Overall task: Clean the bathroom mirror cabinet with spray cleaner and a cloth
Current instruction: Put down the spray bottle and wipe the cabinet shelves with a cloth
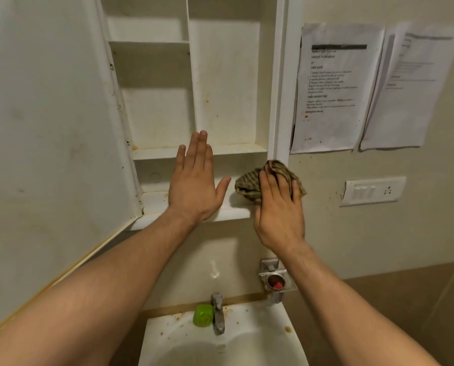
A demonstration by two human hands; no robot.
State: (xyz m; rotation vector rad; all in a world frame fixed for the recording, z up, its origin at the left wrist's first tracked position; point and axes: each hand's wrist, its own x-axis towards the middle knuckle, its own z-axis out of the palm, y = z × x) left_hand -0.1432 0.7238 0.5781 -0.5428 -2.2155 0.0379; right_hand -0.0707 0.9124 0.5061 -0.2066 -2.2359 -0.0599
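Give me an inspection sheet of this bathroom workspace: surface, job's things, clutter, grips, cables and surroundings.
Surface: white open mirror cabinet, brown stains on its shelves and back panel.
Job's things: olive striped cloth at the right end of the lowest compartment; spray cleaner not seen.
Clutter: green rounded object beside the metal tap on the stained white sink.
Grips: left hand flat, holding nothing; right hand presses the cloth.
Cables: nothing seen.
Surroundings: printed paper sheets and white switch plate on the beige wall, right of the cabinet.
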